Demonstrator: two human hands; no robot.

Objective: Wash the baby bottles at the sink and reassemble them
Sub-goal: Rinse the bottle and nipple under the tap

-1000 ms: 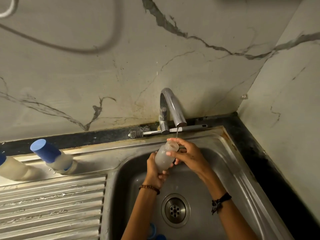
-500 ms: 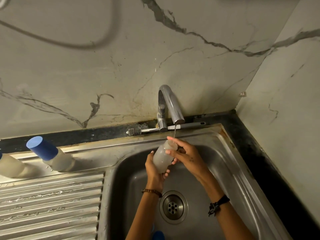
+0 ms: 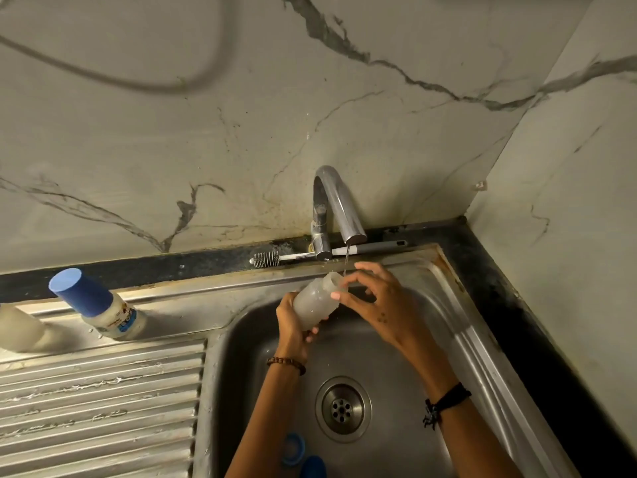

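A cloudy, translucent baby bottle (image 3: 315,300) without cap or teat is held tilted over the sink basin (image 3: 458,343), its open mouth raised toward the upper right and meeting the thin stream of water (image 3: 345,262) from the tap (image 3: 339,205). A second bottle (image 3: 103,307), milky white with a blue label and a tall blue cap on, stands on the steel ledge behind the ribbed draining board. Another pale bottle (image 3: 17,327) shows partly at the left edge. Down in the basin lie a blue ring (image 3: 293,449) and a darker blue piece (image 3: 313,467), partly hidden by a forearm.
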